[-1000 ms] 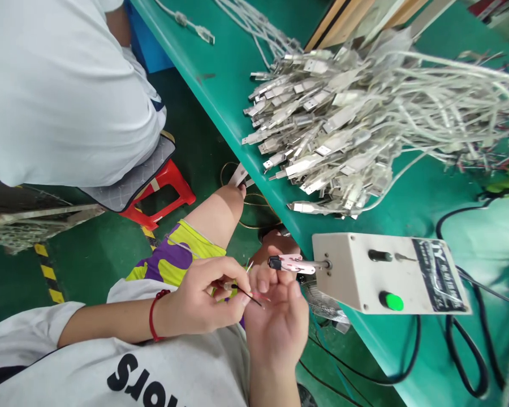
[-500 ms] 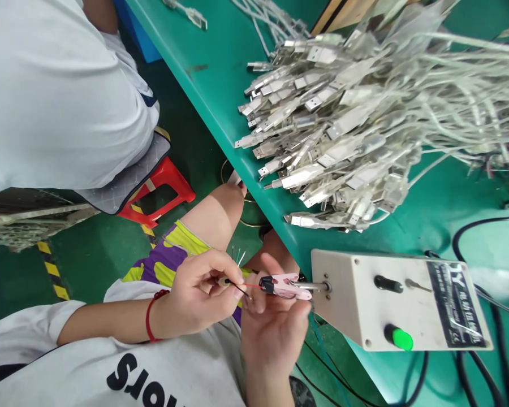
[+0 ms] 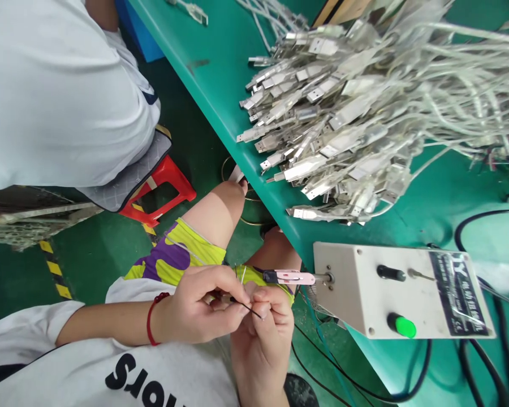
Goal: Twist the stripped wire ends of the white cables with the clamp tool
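Note:
My left hand (image 3: 210, 299), red bracelet at the wrist, pinches thin wires, and a black wire (image 3: 249, 308) runs from its fingertips towards my right thumb. White and greenish wire ends (image 3: 241, 273) stick up behind the fingers. My right hand (image 3: 265, 322) is closed at the fingertips, right against the left fingers; whatever it pinches is hidden. Just above it, a pink clip (image 3: 294, 276) with black tips sits on the metal shaft of a white box-shaped machine (image 3: 373, 294), apart from both hands. The clip shows edge-on, with no wire seen in it.
A big heap of clear USB cables (image 3: 322, 118) covers the green table (image 3: 220, 96). A green button (image 3: 405, 327) and a black knob are on the machine. Black cords (image 3: 422, 373) hang beside it. At left another person (image 3: 63, 96) sits on a red stool (image 3: 165, 186).
My right hand has drawn back from under the clip and closed beside my left fingertips. The red wire that reached the clip is out of sight. The clip has turned edge-on.

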Available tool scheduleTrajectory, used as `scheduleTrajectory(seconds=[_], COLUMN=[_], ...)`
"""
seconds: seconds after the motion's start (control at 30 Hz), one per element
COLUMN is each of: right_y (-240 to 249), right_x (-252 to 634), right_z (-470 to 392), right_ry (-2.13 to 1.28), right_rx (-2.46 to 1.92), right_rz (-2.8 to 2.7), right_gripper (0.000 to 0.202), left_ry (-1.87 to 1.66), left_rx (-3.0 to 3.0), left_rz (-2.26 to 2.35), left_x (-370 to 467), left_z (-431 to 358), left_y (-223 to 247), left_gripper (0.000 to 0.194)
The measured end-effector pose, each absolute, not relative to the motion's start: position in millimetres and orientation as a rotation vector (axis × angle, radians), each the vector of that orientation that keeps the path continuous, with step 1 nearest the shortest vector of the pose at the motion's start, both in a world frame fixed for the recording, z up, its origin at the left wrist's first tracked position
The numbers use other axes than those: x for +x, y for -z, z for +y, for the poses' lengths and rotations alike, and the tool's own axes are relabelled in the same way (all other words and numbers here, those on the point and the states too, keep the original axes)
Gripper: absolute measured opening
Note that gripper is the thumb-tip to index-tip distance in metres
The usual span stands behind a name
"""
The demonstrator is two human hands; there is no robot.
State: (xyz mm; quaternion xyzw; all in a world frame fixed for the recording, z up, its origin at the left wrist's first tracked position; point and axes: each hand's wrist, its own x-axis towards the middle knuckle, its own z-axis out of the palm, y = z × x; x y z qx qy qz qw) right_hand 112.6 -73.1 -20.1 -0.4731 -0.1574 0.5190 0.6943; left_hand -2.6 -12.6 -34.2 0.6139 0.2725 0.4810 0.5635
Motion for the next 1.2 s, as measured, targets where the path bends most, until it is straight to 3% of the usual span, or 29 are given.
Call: scheduleTrajectory(seconds=[0.2,0.37,0.5,0.6,0.9,1.2], right_y=[21.1,30.5,24.7,18.0,26.9,32.0], right_x=[115.9,129.9,132.6,133.3,142.5,144.0], right_z=[-70.5,-64.6,-65.2,-63.8,-54.8,-50.3], right_ry=[-1.226,-1.134,-1.153,-1.118,-1.165,-1.097], right_rx=[-0.957,-1.022,-1.085,-1.127,-1.031,-1.043], right_rz=[-0.215,-0.151,-0.164,-0.165,-0.220,-0.274], right_gripper=[0.015,0.043,0.032,0.042,0.041,0.025], left_ry=[-1.127,-1.166,-1.179,-1.180,-1.067,-0.953], left_rx=[1.431,1.302,1.283,1.262,1.105,0.994], left_rz=[0.670,0.794,0.803,0.786,0.759,0.757], left_x=[-4.4,-5.2,-0.7,3.0,9.9,15.3], left_z=[-14.1,-9.7,-4.7,-2.5,-0.7,0.6], left_y=[32.7,32.9,30.5,29.6,35.5,40.3], left_gripper=[0.011,0.008,0.009,0.011,0.009,0.026])
